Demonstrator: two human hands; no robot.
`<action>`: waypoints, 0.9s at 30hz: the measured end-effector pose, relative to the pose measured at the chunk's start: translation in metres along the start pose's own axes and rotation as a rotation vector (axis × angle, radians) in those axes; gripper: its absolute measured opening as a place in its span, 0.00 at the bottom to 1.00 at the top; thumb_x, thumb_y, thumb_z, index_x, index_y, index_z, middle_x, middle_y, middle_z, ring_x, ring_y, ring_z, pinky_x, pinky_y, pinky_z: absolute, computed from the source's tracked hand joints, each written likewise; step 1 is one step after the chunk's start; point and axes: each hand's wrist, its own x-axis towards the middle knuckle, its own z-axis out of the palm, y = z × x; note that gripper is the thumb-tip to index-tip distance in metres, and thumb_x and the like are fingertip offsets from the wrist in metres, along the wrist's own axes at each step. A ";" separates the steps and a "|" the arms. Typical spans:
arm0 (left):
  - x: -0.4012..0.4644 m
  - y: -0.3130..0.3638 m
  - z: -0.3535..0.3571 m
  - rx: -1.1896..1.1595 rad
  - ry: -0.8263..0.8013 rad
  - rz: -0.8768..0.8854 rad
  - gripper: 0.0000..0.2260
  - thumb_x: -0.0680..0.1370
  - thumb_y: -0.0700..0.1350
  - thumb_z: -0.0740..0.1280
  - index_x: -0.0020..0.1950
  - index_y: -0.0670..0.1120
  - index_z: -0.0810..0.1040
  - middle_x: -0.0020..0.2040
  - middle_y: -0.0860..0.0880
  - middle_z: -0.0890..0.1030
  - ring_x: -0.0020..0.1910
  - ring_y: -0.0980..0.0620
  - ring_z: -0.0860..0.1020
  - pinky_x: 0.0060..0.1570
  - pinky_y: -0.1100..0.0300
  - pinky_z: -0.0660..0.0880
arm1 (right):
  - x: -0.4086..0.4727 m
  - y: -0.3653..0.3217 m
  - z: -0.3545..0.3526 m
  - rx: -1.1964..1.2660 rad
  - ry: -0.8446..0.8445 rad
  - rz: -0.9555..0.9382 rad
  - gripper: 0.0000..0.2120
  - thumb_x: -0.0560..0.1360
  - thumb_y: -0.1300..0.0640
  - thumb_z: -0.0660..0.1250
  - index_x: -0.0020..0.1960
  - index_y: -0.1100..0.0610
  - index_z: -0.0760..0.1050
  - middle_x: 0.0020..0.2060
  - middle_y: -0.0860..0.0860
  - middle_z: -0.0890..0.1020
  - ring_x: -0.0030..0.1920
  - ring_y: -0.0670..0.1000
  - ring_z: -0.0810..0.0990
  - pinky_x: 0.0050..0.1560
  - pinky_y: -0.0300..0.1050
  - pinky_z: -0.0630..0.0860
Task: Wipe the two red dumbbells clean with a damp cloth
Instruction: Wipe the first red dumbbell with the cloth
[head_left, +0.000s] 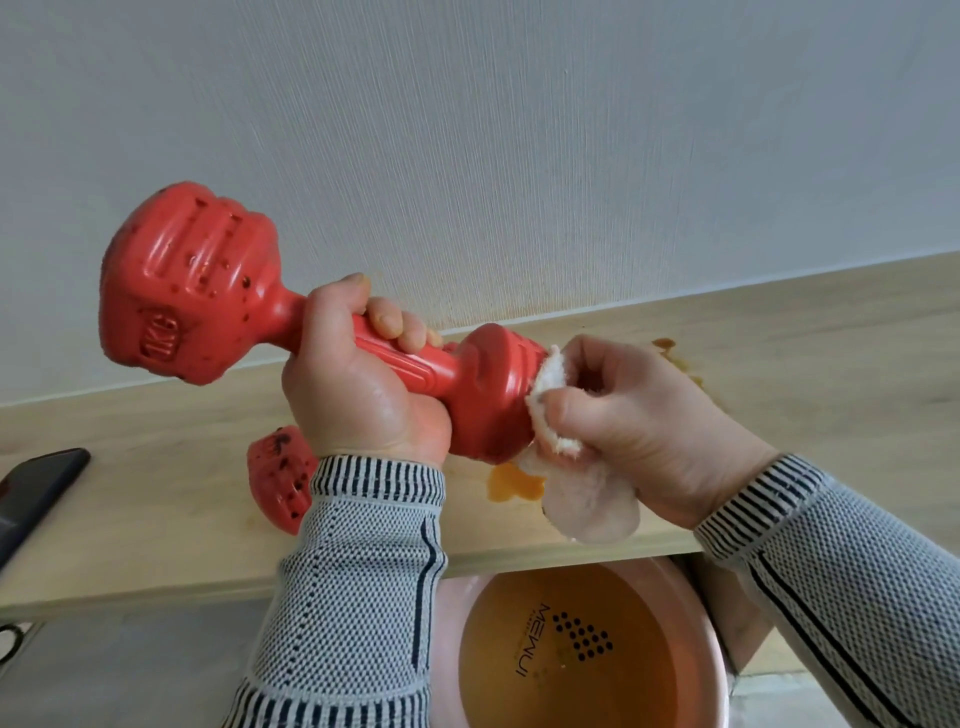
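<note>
We hold one red dumbbell (291, 332) above the surface (156, 499) and wipe its end with a cloth (561, 457).

Our left hand (363, 379) is wrapped around the dumbbell's handle at centre frame, its spotted, 1KG-marked head pointing to 10 o'clock. Our right hand (644, 426), at 3 o'clock of it, pinches the pale cloth against the other head. The second dumbbell (280, 478) lies on the wooden surface at 7 o'clock, partly hidden by our left sleeve. A pink basin (587, 649) of orange-tinted water sits at 6 o'clock, a dark phone (36, 493) at 9 o'clock.
</note>
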 end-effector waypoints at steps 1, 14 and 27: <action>0.000 0.000 0.000 -0.013 0.022 -0.012 0.14 0.76 0.40 0.64 0.30 0.48 0.68 0.26 0.52 0.67 0.23 0.53 0.66 0.28 0.62 0.68 | 0.000 0.001 0.000 -0.032 0.004 -0.022 0.10 0.62 0.58 0.69 0.40 0.61 0.74 0.31 0.53 0.77 0.32 0.50 0.78 0.34 0.44 0.76; -0.003 -0.004 0.001 0.011 -0.036 -0.017 0.15 0.76 0.40 0.63 0.29 0.47 0.67 0.25 0.52 0.67 0.23 0.53 0.66 0.28 0.61 0.68 | 0.003 0.000 -0.004 0.203 0.042 0.125 0.11 0.75 0.61 0.66 0.37 0.65 0.75 0.29 0.56 0.77 0.32 0.55 0.78 0.35 0.48 0.76; -0.002 -0.006 -0.001 -0.034 -0.004 -0.079 0.16 0.77 0.41 0.62 0.29 0.48 0.67 0.25 0.52 0.67 0.22 0.54 0.65 0.26 0.64 0.68 | 0.005 0.005 -0.003 0.104 0.081 0.064 0.11 0.70 0.55 0.69 0.37 0.64 0.75 0.30 0.57 0.76 0.33 0.55 0.77 0.37 0.50 0.75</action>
